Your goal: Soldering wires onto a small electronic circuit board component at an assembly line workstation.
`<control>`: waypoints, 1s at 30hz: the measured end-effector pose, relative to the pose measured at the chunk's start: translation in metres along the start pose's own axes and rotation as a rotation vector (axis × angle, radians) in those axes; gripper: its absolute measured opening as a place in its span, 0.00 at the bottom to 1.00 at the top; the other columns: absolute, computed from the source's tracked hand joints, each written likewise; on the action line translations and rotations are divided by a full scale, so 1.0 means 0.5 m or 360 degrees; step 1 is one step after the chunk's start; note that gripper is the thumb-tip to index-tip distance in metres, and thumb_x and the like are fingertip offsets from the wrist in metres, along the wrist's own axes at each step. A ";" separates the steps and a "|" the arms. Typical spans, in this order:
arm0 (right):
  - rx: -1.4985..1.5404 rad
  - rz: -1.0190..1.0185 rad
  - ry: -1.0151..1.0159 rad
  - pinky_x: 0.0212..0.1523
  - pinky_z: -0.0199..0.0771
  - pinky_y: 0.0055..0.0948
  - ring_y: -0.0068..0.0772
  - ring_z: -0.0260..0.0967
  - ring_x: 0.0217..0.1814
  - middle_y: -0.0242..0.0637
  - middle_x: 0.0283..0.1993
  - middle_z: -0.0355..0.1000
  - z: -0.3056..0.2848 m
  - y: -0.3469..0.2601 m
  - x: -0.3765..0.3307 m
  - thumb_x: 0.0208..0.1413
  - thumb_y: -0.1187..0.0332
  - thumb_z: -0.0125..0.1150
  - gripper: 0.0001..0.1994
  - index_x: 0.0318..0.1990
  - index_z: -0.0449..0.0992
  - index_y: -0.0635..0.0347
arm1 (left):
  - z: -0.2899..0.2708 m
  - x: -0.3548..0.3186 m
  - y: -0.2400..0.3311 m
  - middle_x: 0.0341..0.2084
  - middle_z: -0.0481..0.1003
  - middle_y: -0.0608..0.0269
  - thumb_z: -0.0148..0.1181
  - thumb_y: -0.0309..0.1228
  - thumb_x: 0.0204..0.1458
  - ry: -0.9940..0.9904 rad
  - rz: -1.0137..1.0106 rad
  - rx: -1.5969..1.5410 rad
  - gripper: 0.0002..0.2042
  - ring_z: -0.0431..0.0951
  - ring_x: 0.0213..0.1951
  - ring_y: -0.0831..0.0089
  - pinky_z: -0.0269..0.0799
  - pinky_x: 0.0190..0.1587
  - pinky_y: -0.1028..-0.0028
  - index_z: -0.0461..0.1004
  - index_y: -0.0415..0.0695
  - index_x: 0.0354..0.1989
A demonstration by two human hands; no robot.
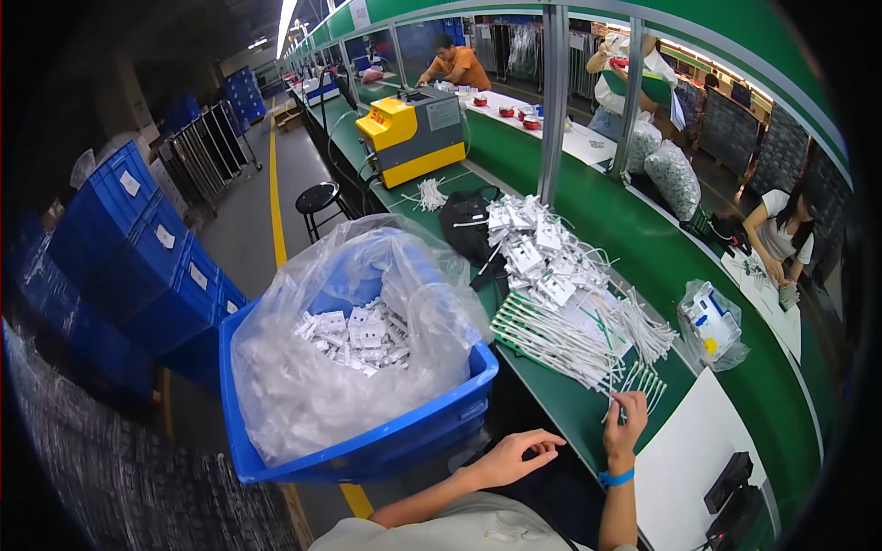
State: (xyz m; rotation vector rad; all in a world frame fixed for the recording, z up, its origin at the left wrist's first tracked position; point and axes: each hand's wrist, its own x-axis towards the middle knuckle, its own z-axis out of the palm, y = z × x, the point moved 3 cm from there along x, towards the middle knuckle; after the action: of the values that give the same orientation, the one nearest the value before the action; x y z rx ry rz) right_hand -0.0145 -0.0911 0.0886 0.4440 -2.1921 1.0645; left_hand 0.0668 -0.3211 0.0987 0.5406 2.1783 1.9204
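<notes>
My right hand (626, 428), with a blue band at its wrist, reaches to the near end of a spread of white cables (556, 340) on the green bench. Its fingers and thumb are pinched together at the cable tips, seemingly on one white cable; the grip is partly hidden. Off the bench's near edge hovers my left hand (516, 457), fingers loosely bent and apart, holding nothing. Behind the cables rises a heap of white plastic parts (533, 243) with cables attached. More white parts (360, 338) lie in a plastic-lined blue bin (367, 464) left of the bench.
Farther along the bench stands a yellow and grey machine (413, 136), near a black bag (467, 220). A white board (703, 441) lies to the right, with a bagged blue-and-white item (711, 323) beyond it. Stacked blue crates (156, 248) and a black stool (319, 200) stand left. Other people work across the line.
</notes>
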 end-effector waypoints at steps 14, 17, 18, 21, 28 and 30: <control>0.0276 0.0494 0.0059 0.39 0.67 0.33 0.41 0.69 0.36 0.42 0.33 0.71 -0.072 0.020 -0.070 0.58 0.77 0.57 0.03 0.33 0.76 0.66 | 0.102 0.185 -0.071 0.29 0.77 0.59 0.62 0.30 0.61 0.0005 -0.0060 0.0348 0.07 0.76 0.28 0.72 0.74 0.33 0.71 0.79 0.41 0.43; 0.0301 0.0665 0.0127 0.39 0.67 0.32 0.39 0.69 0.36 0.42 0.33 0.71 -0.085 0.038 -0.072 0.58 0.78 0.56 0.04 0.33 0.76 0.67 | 0.123 0.212 -0.094 0.21 0.74 0.59 0.64 0.33 0.59 -0.0175 -0.0114 0.0573 0.09 0.74 0.23 0.67 0.69 0.28 0.69 0.77 0.40 0.33; 0.0300 0.0668 0.0130 0.39 0.67 0.32 0.39 0.69 0.36 0.42 0.33 0.71 -0.085 0.044 -0.076 0.58 0.78 0.56 0.04 0.33 0.76 0.67 | 0.128 0.218 -0.093 0.16 0.70 0.60 0.66 0.35 0.57 -0.0109 -0.0035 0.0571 0.14 0.71 0.18 0.64 0.64 0.24 0.67 0.73 0.40 0.25; 0.0353 0.0774 0.0165 0.38 0.67 0.31 0.38 0.69 0.35 0.42 0.32 0.71 -0.077 0.059 -0.087 0.58 0.78 0.55 0.04 0.33 0.76 0.68 | 0.137 0.229 -0.115 0.13 0.67 0.59 0.67 0.34 0.56 -0.0104 0.0053 0.0580 0.17 0.68 0.17 0.64 0.62 0.23 0.67 0.68 0.40 0.20; 0.0406 0.0749 0.0138 0.38 0.68 0.30 0.37 0.68 0.34 0.42 0.32 0.71 -0.075 0.039 -0.073 0.60 0.78 0.54 0.05 0.32 0.75 0.69 | 0.127 0.229 -0.135 0.11 0.62 0.59 0.69 0.29 0.53 0.0080 0.0161 0.0390 0.22 0.59 0.14 0.67 0.55 0.20 0.67 0.61 0.39 0.15; 0.0397 0.0747 0.0142 0.38 0.68 0.30 0.36 0.69 0.34 0.42 0.32 0.71 -0.073 0.042 -0.074 0.60 0.77 0.54 0.05 0.32 0.74 0.69 | 0.113 0.212 -0.104 0.11 0.59 0.61 0.68 0.28 0.54 0.0069 0.0143 0.0344 0.23 0.58 0.14 0.68 0.54 0.19 0.68 0.59 0.40 0.14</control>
State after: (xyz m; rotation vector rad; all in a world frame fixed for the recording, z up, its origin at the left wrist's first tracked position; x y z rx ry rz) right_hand 0.0162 -0.0487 0.0681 -0.0231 -2.1423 1.5844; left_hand -0.0169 -0.2329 0.0499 0.6476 2.4462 1.7639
